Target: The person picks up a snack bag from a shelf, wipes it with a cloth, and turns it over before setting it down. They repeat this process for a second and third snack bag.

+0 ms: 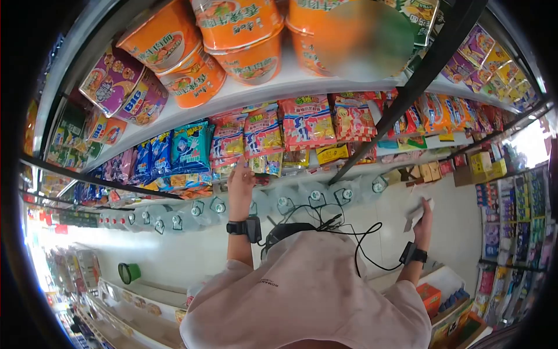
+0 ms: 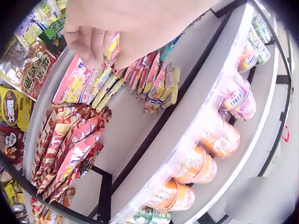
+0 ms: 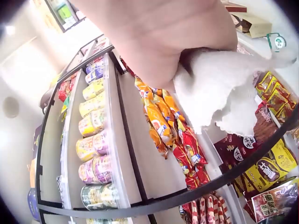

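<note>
In the head view my left hand is raised to the front of the snack shelf, fingertips at the lower edge of a pink snack bag. The left wrist view shows the curled fingers of the left hand pinching the top of a pink snack bag, with more packets lined up beside it. My right hand is held away from the shelf at the right, gripping a crumpled white tissue. In the right wrist view that tissue hangs from the fingers with a ragged edge.
Orange noodle cups stand on the shelf above. Blue snack bags are left of the pink ones. A black shelf post crosses diagonally. Large water bottles line the floor below, and a green bin sits behind at left.
</note>
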Tool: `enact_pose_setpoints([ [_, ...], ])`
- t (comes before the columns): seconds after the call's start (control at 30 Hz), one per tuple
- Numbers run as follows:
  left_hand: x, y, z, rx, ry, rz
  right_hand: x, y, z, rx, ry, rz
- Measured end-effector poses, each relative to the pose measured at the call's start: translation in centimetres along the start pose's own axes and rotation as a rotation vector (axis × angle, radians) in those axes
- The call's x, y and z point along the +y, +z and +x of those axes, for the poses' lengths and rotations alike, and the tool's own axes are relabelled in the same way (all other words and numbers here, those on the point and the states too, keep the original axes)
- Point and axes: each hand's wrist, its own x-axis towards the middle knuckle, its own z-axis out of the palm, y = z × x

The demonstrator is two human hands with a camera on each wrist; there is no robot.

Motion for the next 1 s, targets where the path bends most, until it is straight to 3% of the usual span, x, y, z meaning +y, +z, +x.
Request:
enact_pose_setpoints([
  [0.27, 2.1, -2.1, 4.4, 0.038, -0.049, 0.080, 2.7, 6.9, -11.2, 0.076, 0.015, -0.125],
  [0.4, 2.6, -3.5, 5.6, -0.085, -0.048, 0.163, 3.6, 8.9, -12.3, 0.034, -0.030, -0.178],
  [0.5, 1.8, -3.7, 5.7, -0.135, -0.041, 0.072, 3.0, 11.2, -13.7, -0.022, -0.026, -0.221],
  [0.6, 1.8, -2.2, 3.1, -0.128, 0.002, 0.069, 3.0, 12.2, -14.2, -0.063, -0.023, -0.245],
  [0.77, 2.4, 1.3, -4.9, -0.282, 0.344, 0.194, 2.8, 14.0, -15.1, -0.327, 0.073, -0.176],
  [0.87, 1.6, 2.9, -11.0, -0.341, 0.439, 0.392, 4.4, 14.5, -15.1, -0.469, -0.014, -0.265],
  [0.9, 1.1, 3.4, -13.1, -0.361, 0.380, 0.447, 4.5, 14.9, -15.7, -0.473, 0.019, -0.253],
  [1.0, -2.1, 5.1, -18.6, -0.493, 0.617, 0.761, 2.4, 16.5, -19.6, -0.560, 0.182, -0.116],
])
